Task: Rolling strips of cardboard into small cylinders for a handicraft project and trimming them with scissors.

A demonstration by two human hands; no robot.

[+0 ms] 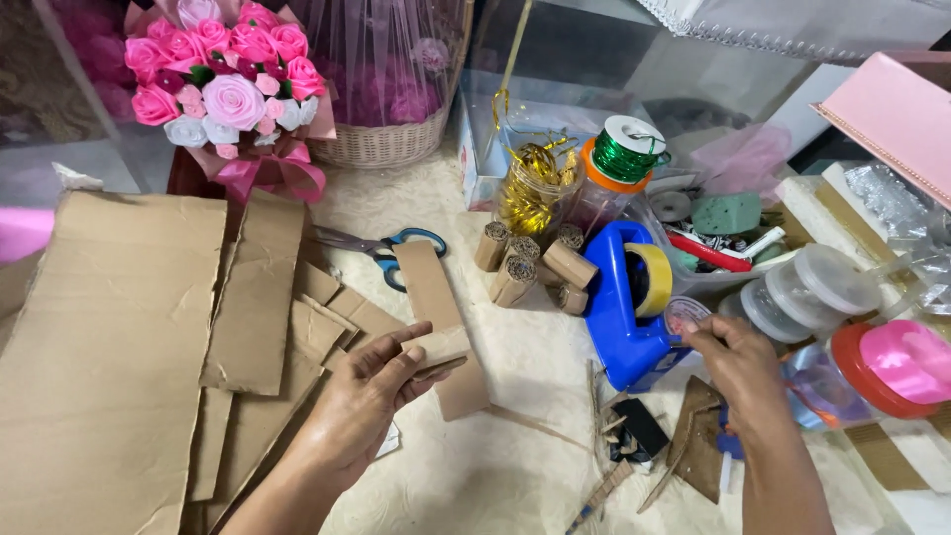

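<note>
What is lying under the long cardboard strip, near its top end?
Under the long cardboard strip lie blue-handled scissors; the handles and part of the blades show. The left hand holds a small cardboard piece over the strip's lower part, hiding it.

Cream textured cloth point(515, 376) covers the surface. Cardboard sheets point(109, 357) at left, scissors point(381, 248) upper middle, cardboard rolls point(530, 263) center, blue tape dispenser point(624, 317) w/ jars point(812, 287) at right, flower bouquet point(228, 89) upper left.

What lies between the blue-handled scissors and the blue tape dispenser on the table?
In the head view, small rolled cardboard tubes lie between the scissors and the tape dispenser.
</note>
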